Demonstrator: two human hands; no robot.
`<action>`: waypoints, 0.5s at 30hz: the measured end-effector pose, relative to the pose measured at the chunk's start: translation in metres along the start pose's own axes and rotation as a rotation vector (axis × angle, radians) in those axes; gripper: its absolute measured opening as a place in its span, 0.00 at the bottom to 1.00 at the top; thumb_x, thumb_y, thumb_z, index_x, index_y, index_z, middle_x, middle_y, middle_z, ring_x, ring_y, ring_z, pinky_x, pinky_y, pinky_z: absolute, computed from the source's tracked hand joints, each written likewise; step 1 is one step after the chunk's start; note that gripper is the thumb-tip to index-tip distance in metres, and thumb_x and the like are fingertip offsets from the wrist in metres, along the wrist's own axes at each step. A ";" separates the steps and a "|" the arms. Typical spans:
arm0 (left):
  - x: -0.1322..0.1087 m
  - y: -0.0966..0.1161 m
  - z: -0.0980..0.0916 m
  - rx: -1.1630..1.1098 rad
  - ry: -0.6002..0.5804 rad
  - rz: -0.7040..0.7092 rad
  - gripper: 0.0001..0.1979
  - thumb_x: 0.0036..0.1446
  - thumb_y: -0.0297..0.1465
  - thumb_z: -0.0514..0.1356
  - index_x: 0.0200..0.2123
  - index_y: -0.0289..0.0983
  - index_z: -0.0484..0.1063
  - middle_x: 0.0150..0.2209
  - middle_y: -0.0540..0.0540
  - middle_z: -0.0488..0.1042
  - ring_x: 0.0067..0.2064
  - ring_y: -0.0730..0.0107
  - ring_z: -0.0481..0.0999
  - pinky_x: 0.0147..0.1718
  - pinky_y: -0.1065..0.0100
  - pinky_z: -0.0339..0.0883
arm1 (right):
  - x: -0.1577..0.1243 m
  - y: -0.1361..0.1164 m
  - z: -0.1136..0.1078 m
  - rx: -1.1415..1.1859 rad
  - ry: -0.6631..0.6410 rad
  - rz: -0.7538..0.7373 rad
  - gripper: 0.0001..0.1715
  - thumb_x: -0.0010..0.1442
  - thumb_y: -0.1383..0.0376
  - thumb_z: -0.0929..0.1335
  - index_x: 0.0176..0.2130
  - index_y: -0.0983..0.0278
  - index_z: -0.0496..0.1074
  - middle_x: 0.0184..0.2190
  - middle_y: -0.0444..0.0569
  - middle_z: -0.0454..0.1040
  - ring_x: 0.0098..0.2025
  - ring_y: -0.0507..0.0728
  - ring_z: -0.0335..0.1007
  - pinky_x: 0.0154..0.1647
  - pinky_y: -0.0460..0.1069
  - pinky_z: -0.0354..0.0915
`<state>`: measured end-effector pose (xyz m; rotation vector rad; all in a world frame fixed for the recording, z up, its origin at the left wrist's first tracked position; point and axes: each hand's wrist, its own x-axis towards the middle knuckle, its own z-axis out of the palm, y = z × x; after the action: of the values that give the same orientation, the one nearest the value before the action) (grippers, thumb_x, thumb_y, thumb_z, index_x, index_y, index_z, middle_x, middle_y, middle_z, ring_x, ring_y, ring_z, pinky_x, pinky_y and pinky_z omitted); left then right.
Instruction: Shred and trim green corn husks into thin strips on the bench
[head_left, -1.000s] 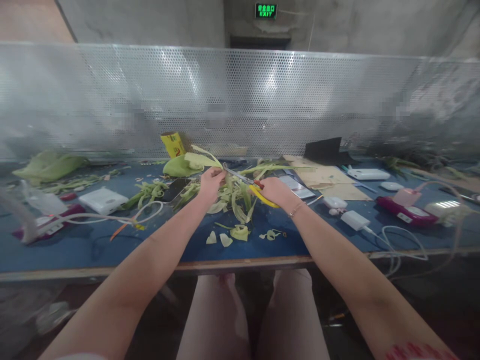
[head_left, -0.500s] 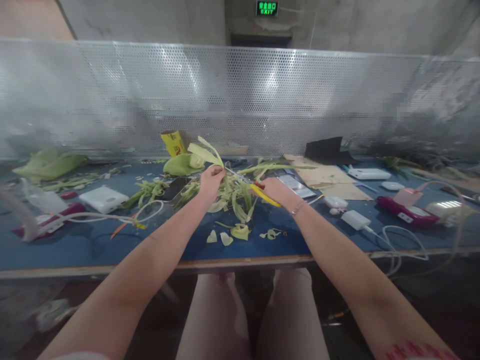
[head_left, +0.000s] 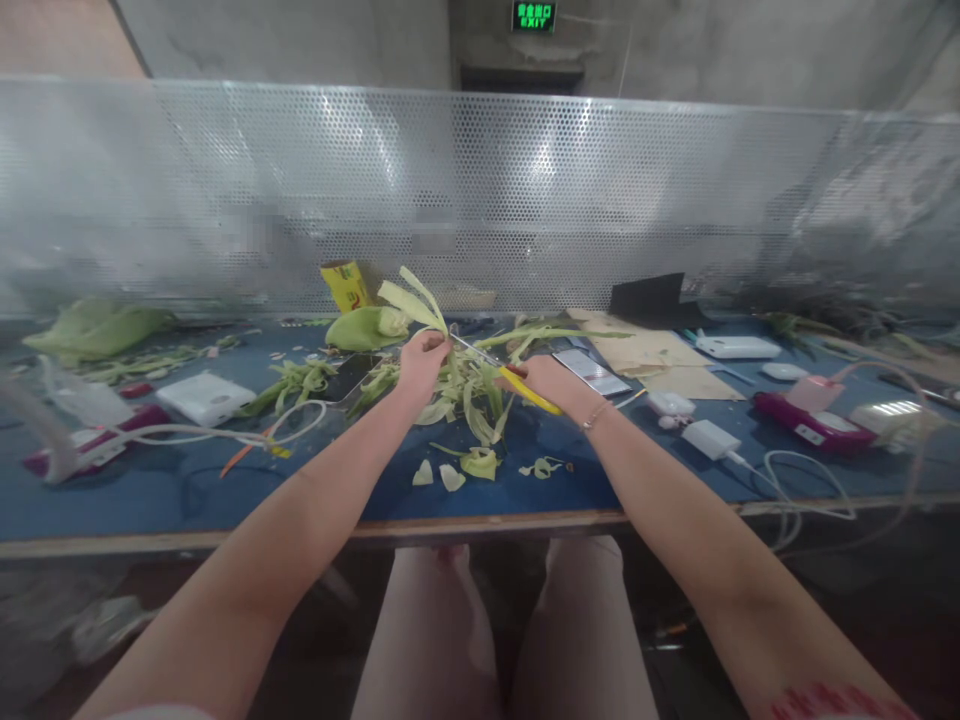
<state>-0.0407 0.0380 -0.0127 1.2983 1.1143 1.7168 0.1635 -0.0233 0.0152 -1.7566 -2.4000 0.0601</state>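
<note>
My left hand (head_left: pixel 423 362) is closed round the lower end of a pale green corn husk strip (head_left: pixel 411 304), whose two tails stick up and to the left. In my right hand (head_left: pixel 549 378) is a pair of scissors (head_left: pixel 531 391) with yellow handles. Their thin metal blades point left and reach the husk just beside my left fingertips; whether the blades touch it I cannot tell. Behind my left hand rests a larger husk-wrapped piece (head_left: pixel 365 329) with a pale cut end. A heap of shredded husk (head_left: pixel 480 405) lies below and between my hands.
Loose husk scraps (head_left: pixel 480 462) lie near the front edge of the blue table (head_left: pixel 547 500). Chargers and cables (head_left: pixel 712 440) lie at right, a white box (head_left: pixel 206 397) at left. Behind stand a yellow carton (head_left: pixel 347 287) and a perforated metal screen (head_left: pixel 420 180).
The husk strip's upper tails have risen slightly and tilted a little to the right. Both hands and the scissors stay almost in place.
</note>
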 end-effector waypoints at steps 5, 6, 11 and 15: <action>0.000 -0.001 0.001 0.011 -0.003 0.015 0.08 0.39 0.32 0.65 0.24 0.35 0.70 0.20 0.52 0.65 0.22 0.77 0.64 0.22 0.72 0.59 | 0.003 -0.001 0.002 -0.028 0.013 0.006 0.42 0.56 0.37 0.54 0.35 0.67 0.76 0.31 0.60 0.77 0.37 0.61 0.75 0.30 0.46 0.60; 0.000 -0.001 0.001 0.008 -0.006 0.010 0.09 0.39 0.32 0.65 0.24 0.35 0.70 0.20 0.52 0.65 0.22 0.77 0.64 0.23 0.72 0.59 | 0.004 -0.002 0.002 -0.036 0.014 0.020 0.42 0.56 0.38 0.55 0.35 0.68 0.76 0.31 0.61 0.77 0.37 0.61 0.75 0.31 0.46 0.61; -0.001 -0.001 0.000 -0.006 -0.017 0.005 0.10 0.39 0.34 0.66 0.24 0.35 0.69 0.19 0.52 0.65 0.22 0.77 0.64 0.23 0.72 0.59 | 0.004 0.000 0.002 -0.048 -0.009 0.044 0.36 0.60 0.43 0.56 0.35 0.68 0.76 0.33 0.62 0.77 0.38 0.62 0.75 0.33 0.47 0.62; -0.004 0.002 0.000 -0.043 -0.038 -0.053 0.12 0.40 0.35 0.67 0.23 0.35 0.69 0.21 0.52 0.66 0.23 0.77 0.65 0.26 0.72 0.62 | 0.001 0.008 0.003 -0.074 -0.050 0.136 0.32 0.58 0.45 0.60 0.38 0.69 0.76 0.37 0.63 0.76 0.41 0.63 0.74 0.34 0.48 0.63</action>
<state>-0.0394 0.0340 -0.0125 1.2591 1.0754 1.6621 0.1706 -0.0200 0.0109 -1.9723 -2.3417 0.0334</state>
